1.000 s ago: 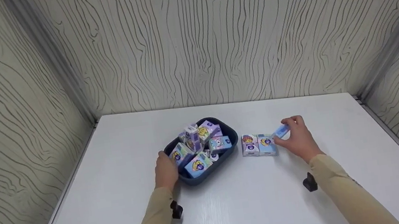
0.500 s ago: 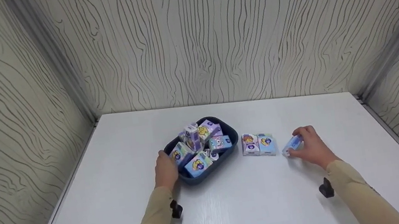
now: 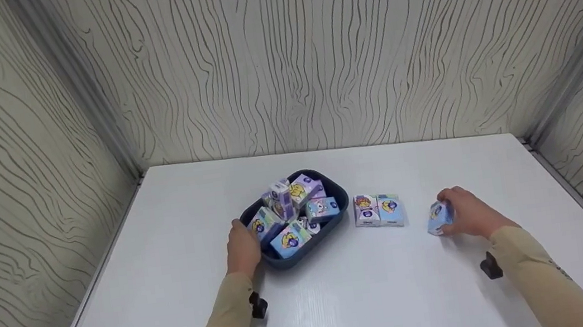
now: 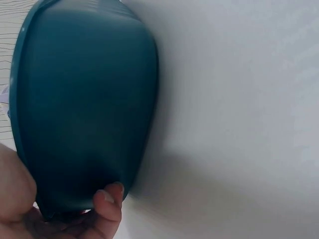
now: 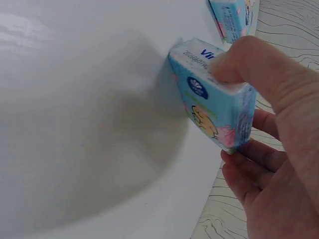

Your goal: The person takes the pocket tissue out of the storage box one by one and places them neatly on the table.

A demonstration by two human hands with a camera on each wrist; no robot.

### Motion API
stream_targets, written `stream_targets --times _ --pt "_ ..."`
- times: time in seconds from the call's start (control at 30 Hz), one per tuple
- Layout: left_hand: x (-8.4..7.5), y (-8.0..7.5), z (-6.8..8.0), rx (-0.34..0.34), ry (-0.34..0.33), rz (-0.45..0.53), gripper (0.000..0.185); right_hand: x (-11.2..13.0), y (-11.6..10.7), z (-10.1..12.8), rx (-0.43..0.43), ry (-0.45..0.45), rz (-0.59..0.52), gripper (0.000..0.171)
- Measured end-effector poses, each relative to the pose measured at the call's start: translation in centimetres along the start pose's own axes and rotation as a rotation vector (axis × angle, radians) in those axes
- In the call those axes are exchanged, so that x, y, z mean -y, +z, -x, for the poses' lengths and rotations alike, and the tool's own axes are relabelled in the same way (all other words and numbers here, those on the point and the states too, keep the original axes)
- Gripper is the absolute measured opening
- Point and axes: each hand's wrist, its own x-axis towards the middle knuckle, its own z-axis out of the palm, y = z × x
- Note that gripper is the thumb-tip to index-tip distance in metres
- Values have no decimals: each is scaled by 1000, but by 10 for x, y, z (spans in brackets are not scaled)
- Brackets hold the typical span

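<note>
Pinching a blue packet in the right hand, lower right of centre. Slanted up-right, apart from the paired packets.

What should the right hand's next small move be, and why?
Probably lower the blue tissue pack flat onto the white table: the right hand pinches it tilted, while two similar packs lie flat side by side, with tabletop showing between.
</note>
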Motion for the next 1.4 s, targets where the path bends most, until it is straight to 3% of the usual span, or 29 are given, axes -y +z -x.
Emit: stream_targets --times 0.2,0.5,0.73,0.83,0.97,1.4 --pt "0 1 0 24 -34 9 50 2 1 -3 58 57 -3 73" --pt "-2 4 0 25 -58 31 51 1 7 -10 46 73 -74 74" --pt "-4 4 1 33 -61 33 51 -9 13 -15 40 102 -65 72" --pt "-3 3 1 1 -26 15 47 -9 17 -17 51 102 -82 70" --pt "-2 3 1 -39 21 -11 43 -3 20 -21 68 107 -115 69" --pt "-1 0 1 -3 -35 16 51 25 33 -35 80 77 -112 67"
